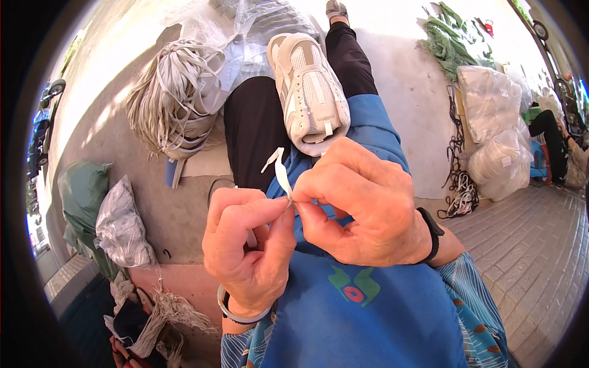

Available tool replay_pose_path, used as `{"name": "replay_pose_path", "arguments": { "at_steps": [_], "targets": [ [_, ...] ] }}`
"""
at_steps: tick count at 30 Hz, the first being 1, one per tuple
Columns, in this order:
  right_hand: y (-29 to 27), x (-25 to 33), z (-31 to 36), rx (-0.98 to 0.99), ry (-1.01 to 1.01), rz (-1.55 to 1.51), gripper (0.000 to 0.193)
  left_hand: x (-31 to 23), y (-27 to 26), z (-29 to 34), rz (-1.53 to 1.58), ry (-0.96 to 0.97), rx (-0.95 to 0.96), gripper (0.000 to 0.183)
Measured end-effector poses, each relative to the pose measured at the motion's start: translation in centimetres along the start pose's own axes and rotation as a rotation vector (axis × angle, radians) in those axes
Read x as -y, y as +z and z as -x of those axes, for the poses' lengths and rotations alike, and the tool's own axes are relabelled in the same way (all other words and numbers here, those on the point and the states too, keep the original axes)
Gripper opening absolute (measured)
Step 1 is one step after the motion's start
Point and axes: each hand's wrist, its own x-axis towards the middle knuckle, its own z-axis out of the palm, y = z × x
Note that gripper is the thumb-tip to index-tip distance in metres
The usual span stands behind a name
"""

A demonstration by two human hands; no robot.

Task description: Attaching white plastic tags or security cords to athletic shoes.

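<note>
Above my lap a short off-white shoelace (283, 175) stands up from between my fingertips, its free end bent over to the left. My left hand (248, 245) pinches it low down with thumb and forefinger. From the other side my right hand (368, 205) grips it at the same spot, fingertips touching the left ones. Just beyond my hands a beige sneaker (314, 92) with mesh panels rests on my legs, heel toward me. No lace shows in its eyelets. Part of a second sneaker shows behind its left edge. A blue apron (368, 313) covers my lap.
A thick bundle of beige laces (175, 101) stands left of my knee. Clear plastic bags (270, 21) lie ahead. Green and grey sacks (86, 190) are at left, stringy scraps (175, 313) below. Packed plastic bags (497, 129) and dark cords (457, 190) lie right; another person (546, 141) sits beyond.
</note>
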Motion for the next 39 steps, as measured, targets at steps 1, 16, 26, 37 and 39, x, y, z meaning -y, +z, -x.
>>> {"name": "replay_pose_path", "arguments": {
  "at_steps": [1,16,26,37,39],
  "targets": [
    [0.1,-0.1,0.1,-0.009,-0.019,0.003,0.019,0.0,0.0,-0.1,-0.041,0.046,0.022,0.014],
    [-0.7,0.4,-1.3,0.032,0.091,-0.177,0.02,0.5,-0.3,-0.2,0.105,-0.082,0.045,0.012],
    [-1.3,0.0,-0.3,0.253,0.252,-0.27,0.019,0.7,-0.5,-0.2,0.012,0.076,0.005,0.019],
    [-0.9,-0.8,-0.1,0.068,-0.085,-0.074,0.021,-0.7,-1.7,-0.5,0.466,-0.546,0.218,0.016],
    [-0.7,-1.0,-0.2,0.071,-0.099,-0.068,0.022,-0.6,-1.7,-0.5,0.535,-0.554,0.229,0.013]
  ]
}}
